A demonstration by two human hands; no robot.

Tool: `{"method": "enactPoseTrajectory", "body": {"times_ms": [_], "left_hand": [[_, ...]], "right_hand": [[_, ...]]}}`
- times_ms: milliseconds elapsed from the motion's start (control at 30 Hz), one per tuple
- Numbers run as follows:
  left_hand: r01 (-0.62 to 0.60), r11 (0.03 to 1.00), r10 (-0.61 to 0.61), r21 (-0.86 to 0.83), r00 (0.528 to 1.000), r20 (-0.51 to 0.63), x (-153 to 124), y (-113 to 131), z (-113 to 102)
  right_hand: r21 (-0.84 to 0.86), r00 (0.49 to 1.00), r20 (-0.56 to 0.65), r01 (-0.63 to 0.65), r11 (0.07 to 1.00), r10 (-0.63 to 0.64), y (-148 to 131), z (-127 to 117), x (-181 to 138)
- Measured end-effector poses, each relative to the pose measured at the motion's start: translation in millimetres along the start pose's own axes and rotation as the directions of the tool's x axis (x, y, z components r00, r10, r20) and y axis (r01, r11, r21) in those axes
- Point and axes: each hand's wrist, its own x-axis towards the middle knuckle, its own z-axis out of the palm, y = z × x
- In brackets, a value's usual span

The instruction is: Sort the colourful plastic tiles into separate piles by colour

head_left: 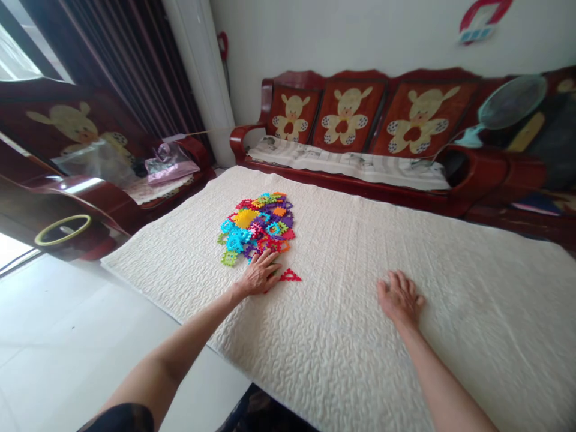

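A pile of colourful plastic interlocking pieces [258, 227] lies on a cream quilted mat [351, 252]. My left hand [261, 273] rests flat at the near edge of the pile, fingers stretched out and touching the closest pieces. A single red triangle piece [290, 276] lies just right of that hand. My right hand [400, 297] lies palm down on the bare mat to the right, fingers spread, holding nothing.
A red wooden sofa [360, 138] with bear-print cushions runs along the far edge of the mat. A matching armchair [81, 174] with bags on it stands at left. A fan [508, 108] sits at right. White tiled floor [58, 336] lies near left.
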Motion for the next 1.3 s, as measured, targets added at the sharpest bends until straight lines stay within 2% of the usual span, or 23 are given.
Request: {"method": "enactPoseTrajectory", "body": {"times_ms": [100,200,300,367,400,433,500,567,633,900,1033,1100,1233,1300], "left_hand": [[0.011,1.000,-0.011,-0.006,1.000,-0.012,6.4,-12.8,1.5],[0.038,0.999,-0.038,-0.011,0.999,-0.020,24.8,-34.4,-10.0],[0.198,0.980,-0.195,0.015,0.976,-0.099,44.5,-47.4,-23.9],[0.325,0.945,-0.317,0.019,0.931,-0.182,52.9,-42.3,-26.6],[0.344,0.939,-0.334,0.012,0.919,-0.209,54.8,-35.2,-24.7],[0.291,0.957,-0.284,0.006,0.938,-0.201,55.0,-25.7,-20.5],[0.058,0.998,-0.059,-0.014,0.988,-0.140,51.5,-3.9,-7.5],[-0.154,0.988,0.151,-0.028,0.985,-0.080,46.4,14.3,6.8],[-0.236,0.971,0.234,-0.029,0.971,-0.041,44.5,22.2,16.1],[-0.099,0.988,0.106,0.116,0.993,-0.058,71.4,-6.3,8.2],[-0.019,0.991,0.031,0.134,0.995,-0.090,74.5,-1.1,13.9],[-0.035,0.994,0.045,0.106,0.995,-0.093,74.0,5.0,18.0],[-0.172,0.984,0.173,0.051,0.985,-0.010,76.6,10.1,20.7],[-0.154,0.986,0.154,0.055,0.988,0.011,79.4,7.7,19.5]], "right_hand": [[-0.003,1.000,0.004,-0.003,1.000,0.003,0.7,0.5,0.8],[-0.005,1.000,0.012,-0.005,1.000,0.005,0.0,-0.9,0.4],[-0.017,1.000,0.012,-0.004,1.000,0.004,-0.8,-2.1,-0.1],[-0.028,1.000,0.004,-0.002,1.000,0.002,-0.9,-2.1,-0.2],[-0.032,1.000,0.000,0.000,0.999,0.000,-0.8,-2.0,-0.1],[-0.036,1.000,-0.001,0.002,0.999,-0.002,-0.6,-1.9,0.0],[-0.039,1.000,-0.002,0.003,0.999,-0.003,-0.5,-1.8,0.1],[-0.037,1.000,0.002,0.000,0.999,0.000,-0.5,-1.8,0.3],[-0.034,1.000,0.006,-0.002,0.999,0.002,-0.6,-1.9,0.4],[-0.022,1.000,0.014,-0.011,1.000,0.011,-0.9,-2.6,1.7],[-0.014,1.000,0.015,-0.004,1.000,0.004,0.1,-2.2,1.8],[-0.012,1.000,0.008,-0.002,1.000,0.002,0.8,-1.3,2.0],[0.002,1.000,-0.001,0.001,1.000,-0.001,1.6,-0.1,2.4],[0.012,1.000,0.003,0.001,1.000,-0.001,1.4,-0.6,2.4]]}}
